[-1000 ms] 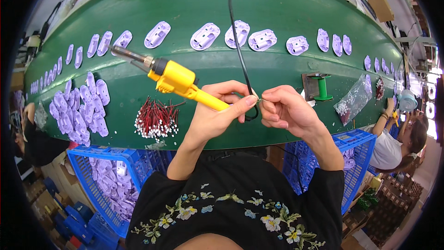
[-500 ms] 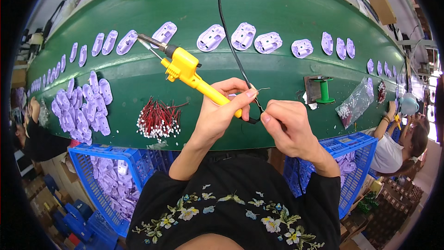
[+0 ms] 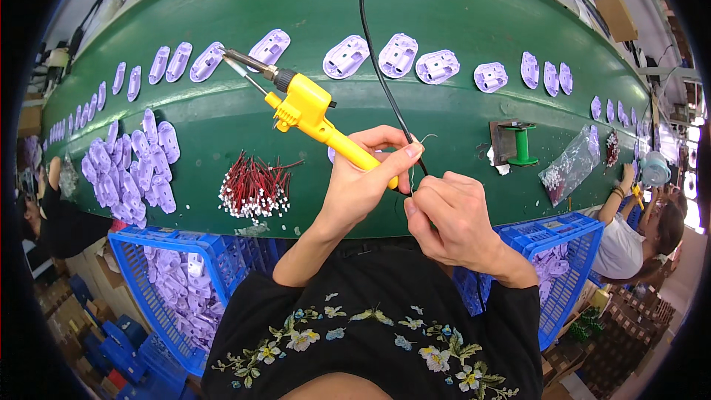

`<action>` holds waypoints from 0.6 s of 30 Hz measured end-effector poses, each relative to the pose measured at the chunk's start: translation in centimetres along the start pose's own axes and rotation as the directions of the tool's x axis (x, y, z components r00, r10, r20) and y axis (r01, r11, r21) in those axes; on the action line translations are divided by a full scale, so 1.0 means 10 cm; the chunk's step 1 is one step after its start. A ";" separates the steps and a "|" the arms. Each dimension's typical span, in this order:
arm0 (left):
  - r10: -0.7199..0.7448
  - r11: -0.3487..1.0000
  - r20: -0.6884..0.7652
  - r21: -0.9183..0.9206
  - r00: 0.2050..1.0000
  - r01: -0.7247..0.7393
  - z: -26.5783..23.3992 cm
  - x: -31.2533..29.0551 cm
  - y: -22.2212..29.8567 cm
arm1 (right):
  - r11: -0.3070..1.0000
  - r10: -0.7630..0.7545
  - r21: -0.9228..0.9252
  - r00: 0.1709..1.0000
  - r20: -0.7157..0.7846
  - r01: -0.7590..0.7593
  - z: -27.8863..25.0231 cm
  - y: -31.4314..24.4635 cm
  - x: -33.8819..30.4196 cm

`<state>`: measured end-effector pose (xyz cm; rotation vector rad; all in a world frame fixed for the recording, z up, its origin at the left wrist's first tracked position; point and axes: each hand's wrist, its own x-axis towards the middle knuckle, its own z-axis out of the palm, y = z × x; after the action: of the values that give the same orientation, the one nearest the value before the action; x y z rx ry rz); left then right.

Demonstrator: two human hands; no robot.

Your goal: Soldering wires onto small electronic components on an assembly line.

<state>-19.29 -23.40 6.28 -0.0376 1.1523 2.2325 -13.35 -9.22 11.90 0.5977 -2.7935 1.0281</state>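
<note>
My left hand is wrapped round the handle of a yellow soldering gun. Its metal tip points up and left, close to a light purple plastic shell in the far row. A thin silvery wire sticks up past my left thumb. My right hand is closed in a pinch just below the handle's end, where the thin wire and a black cord come together. The fingers partly hide what they grip; it looks like the thin wire. Another purple piece peeks out behind my left hand.
Left of my hands lie a bundle of red wires with white connectors and a pile of purple shells. To the right are a green spool and a clear bag. Blue crates flank me; people sit at both sides.
Both hands and the soldering gun have shifted slightly; my right hand has moved a little left and down, closer to the handle's end. The middle shells in the far row sit slightly further right.
</note>
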 end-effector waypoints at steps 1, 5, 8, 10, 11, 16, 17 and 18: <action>0.008 1.000 -0.002 -0.007 1.000 -0.008 0.00 0.01 0.00 | 1.000 0.001 0.000 1.000 0.000 -0.001 0.02 0.00 -0.01; -0.001 1.000 0.012 -0.021 1.000 0.001 -0.07 0.03 0.01 | 0.999 -0.004 -0.034 1.000 -0.014 0.003 0.06 0.00 -0.04; 0.015 1.000 0.023 -0.026 1.000 -0.014 -0.07 0.02 0.01 | 0.999 0.001 -0.038 0.999 -0.038 -0.003 0.09 0.00 -0.05; 0.040 0.998 0.052 -0.050 0.998 -0.037 -0.08 0.02 0.01 | 0.999 0.004 -0.038 0.998 -0.060 -0.006 0.10 0.01 -0.06; 0.039 0.998 0.051 -0.050 0.998 -0.036 -0.07 0.03 0.02 | 0.999 0.003 -0.053 0.998 -0.070 -0.007 0.10 0.00 -0.07; 0.037 0.996 0.109 -0.085 0.993 -0.028 -0.05 0.01 0.09 | 0.994 -0.005 -0.110 0.998 -0.059 -0.001 0.06 -0.02 -0.11; 0.035 0.996 0.111 -0.082 0.993 -0.026 -0.03 0.01 0.09 | 0.995 0.011 -0.102 0.995 -0.104 -0.022 0.06 -0.04 -0.11; 0.036 0.997 0.103 -0.078 0.994 -0.028 0.00 0.01 0.09 | 0.995 0.028 -0.094 0.989 -0.148 -0.043 0.05 -0.05 -0.11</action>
<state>-19.87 -23.73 6.93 0.0660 1.0186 2.2778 -12.14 -9.51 11.53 0.4433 -2.7150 0.8973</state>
